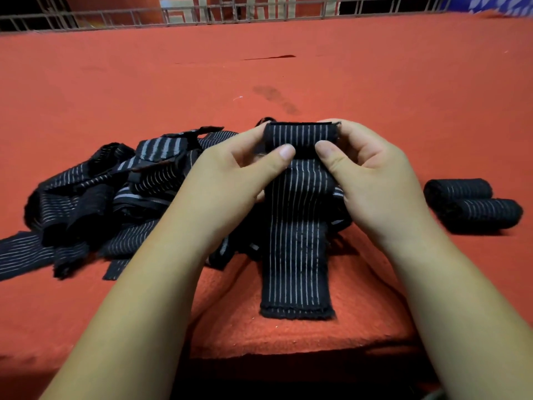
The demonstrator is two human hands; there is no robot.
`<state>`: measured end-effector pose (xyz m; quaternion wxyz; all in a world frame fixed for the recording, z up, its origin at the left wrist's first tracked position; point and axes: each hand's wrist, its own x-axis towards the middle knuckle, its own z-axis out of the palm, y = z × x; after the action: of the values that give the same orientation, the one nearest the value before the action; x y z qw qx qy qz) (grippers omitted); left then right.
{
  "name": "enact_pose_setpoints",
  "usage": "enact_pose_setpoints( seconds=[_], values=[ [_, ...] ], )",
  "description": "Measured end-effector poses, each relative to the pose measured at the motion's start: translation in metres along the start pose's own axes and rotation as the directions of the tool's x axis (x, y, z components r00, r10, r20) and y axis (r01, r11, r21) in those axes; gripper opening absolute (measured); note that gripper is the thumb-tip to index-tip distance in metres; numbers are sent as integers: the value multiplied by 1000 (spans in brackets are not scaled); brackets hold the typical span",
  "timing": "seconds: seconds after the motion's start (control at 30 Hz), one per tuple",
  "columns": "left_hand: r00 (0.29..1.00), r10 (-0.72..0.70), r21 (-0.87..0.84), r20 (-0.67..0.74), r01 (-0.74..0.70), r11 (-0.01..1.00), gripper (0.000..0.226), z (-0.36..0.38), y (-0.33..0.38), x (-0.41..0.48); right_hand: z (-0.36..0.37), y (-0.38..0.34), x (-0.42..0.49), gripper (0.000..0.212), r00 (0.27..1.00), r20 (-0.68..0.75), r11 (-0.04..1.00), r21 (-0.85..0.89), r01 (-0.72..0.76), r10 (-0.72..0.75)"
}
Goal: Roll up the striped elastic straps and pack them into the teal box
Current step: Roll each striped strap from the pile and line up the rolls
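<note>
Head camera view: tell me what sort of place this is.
Probably a packing workbench in a workshop: a wide red felt-covered table, a heap of loose black white-striped elastic straps, two finished rolls beside it, a grey metal rail behind.

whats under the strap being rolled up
The free end of the half-rolled strap rests on the red cloth. Higher up, loose straps from the pile poke out at both its edges; how they lie beneath is covered.

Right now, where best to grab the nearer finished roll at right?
Take the nearer roll round its middle from above, thumb on the near side, fingers at the seam against the rear roll. It lies on its side, axis left-right, so squeezing across the wraps should keep it wound.
</note>
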<state>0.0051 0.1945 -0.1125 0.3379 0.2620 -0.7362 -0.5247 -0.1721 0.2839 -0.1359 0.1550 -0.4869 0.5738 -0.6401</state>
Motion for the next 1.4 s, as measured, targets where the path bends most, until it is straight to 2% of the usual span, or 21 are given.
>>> enact_pose_setpoints(
  seconds=[0.27, 0.4, 0.6, 0.73, 0.93, 1.07, 1.17, 1.3, 1.4],
  values=[
    [1000, 0, -37, 23, 1, 999, 37, 0, -1, 0, 2, 5, 0, 31, 1000, -13, 999, 45, 15, -14],
    [999, 28, -38, -40, -30, 999, 53, -3, -2, 1, 2, 2, -2, 35, 1000, 9, 994, 111, 0, -2],
    [993, 90, -41, -78, -93, 995, 29, 0, -9, 3, 4, 1, -2, 40, 998, 53, 981, 193, -33, 23],
    [989, 110, -71, -99, -117, 991, 28, 1, -9, 2, 3, 1, -3, 42, 996, 83, 987, 149, -55, 43],
    [990, 119, -72, -74, -124, 990, 28, 2, -9, 5, 3, 0, -2, 21, 999, -9, 993, 105, -45, 46],
    [993, 76, -17, -85, -78, 997, 23, -1, -8, 7, 4, -2, -2, 22, 999, -10, 991, 128, -47, 49],
    [991, 42, -11, -126, -43, 999, 30, 0, -8, 7, 4, -3, -2, 25, 999, -12, 986, 161, -46, 49],
    [979, 51, -25, -199, -58, 998, 18, 4, -7, 5, 3, -3, -2, 29, 999, 23, 988, 151, -36, 32],
    [974, 90, -36, -209, -100, 994, 19, 4, -7, 5, 2, -1, -1, 30, 998, 11, 987, 150, -60, 59]
  ],
)
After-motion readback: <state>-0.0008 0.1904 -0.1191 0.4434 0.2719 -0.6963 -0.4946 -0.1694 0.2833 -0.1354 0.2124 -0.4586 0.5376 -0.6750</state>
